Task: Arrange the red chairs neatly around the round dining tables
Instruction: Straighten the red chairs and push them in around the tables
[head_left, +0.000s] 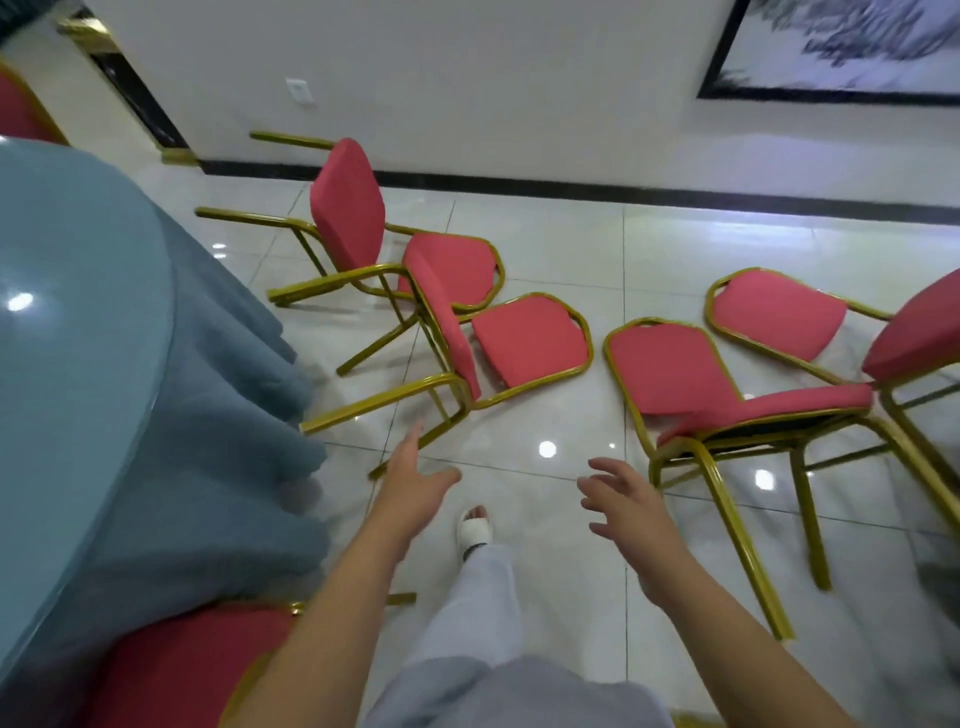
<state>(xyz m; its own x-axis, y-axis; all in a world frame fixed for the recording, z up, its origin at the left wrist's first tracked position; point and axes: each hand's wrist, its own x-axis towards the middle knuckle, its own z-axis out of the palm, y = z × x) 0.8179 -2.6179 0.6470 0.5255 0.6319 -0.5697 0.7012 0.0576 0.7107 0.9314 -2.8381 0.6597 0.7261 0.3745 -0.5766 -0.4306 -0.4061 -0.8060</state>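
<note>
Round dining table (78, 312) at left, draped in a blue-grey cloth (208, 415) reaching the floor. One upright red chair (182, 665) at its near edge, seat against the cloth: judged in place.

Four more red chairs tipped onto their backs on the tiled floor, apart from the table, legs pointing sideways, so unusable as they lie:
- far-left chair (345, 202) and near-left chair (530, 343), frames overlapping
- near-right chair (670, 369) and far-right chair (779, 317), frames likewise overlapping

Left hand (415, 478) extended, fingers straight, holding nothing, just beside a gold leg of the near-left chair; contact not determinable. Right hand (623, 499) spread, relaxed, empty, between the two pairs.

Reach judged as preparation to right the near-left chair, closest to the table. Grip the frame, not the padding; expect snagging on the far-left chair.
</note>
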